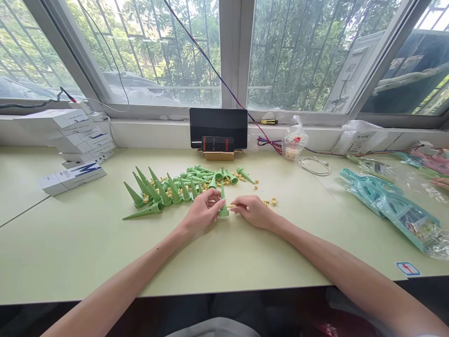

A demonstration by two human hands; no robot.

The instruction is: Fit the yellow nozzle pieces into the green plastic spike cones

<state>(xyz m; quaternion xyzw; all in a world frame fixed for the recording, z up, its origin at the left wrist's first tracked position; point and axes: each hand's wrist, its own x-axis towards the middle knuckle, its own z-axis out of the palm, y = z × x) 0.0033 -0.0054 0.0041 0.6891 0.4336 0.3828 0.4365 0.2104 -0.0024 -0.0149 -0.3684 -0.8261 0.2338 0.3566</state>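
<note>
In the head view, the work looks partway along; standing spikes (173, 189) fill a row towards the left edge of the desk (196, 262), while lying spikes (199, 174) and loose yellow pieces (274, 201) remain scattered nearer its far edge; whether the upright ones contain yellow parts, I cannot tell; the held spike (222, 201) points upward, between the near and far edges, a yellow pin (230, 206) close beside it; both forearms reach over the near edge, converging; the left hand (202, 208) has its grip closed on the spike; the right hand (255, 211), fingers bent, pinches the pin in a narrow grip.
</note>
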